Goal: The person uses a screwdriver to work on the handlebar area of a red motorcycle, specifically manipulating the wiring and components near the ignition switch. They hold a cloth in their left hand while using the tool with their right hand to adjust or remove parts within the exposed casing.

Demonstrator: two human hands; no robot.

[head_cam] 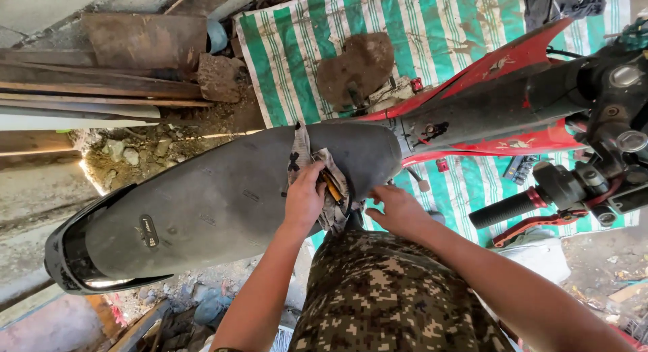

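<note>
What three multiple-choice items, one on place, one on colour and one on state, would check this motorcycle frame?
1. Where does the rag lie?
A. Draped over the seat
B. Spread on the striped tarp
C. Hung on the handlebar grip

2. What colour is the bodywork ahead of the seat?
A. Blue
B. Red
C. Yellow

3. What is the left hand doing?
A. Hanging free of everything
B. Gripping the handlebar grip
C. Pressing on the rag with a yellow-handled tool in it

Answers:
1 A, the cloth hangs across the dark seat near its front.
2 B, the panels are red.
3 C, it is closed around the tool on the rag, while the right hand rests open at the seat's edge.
</note>
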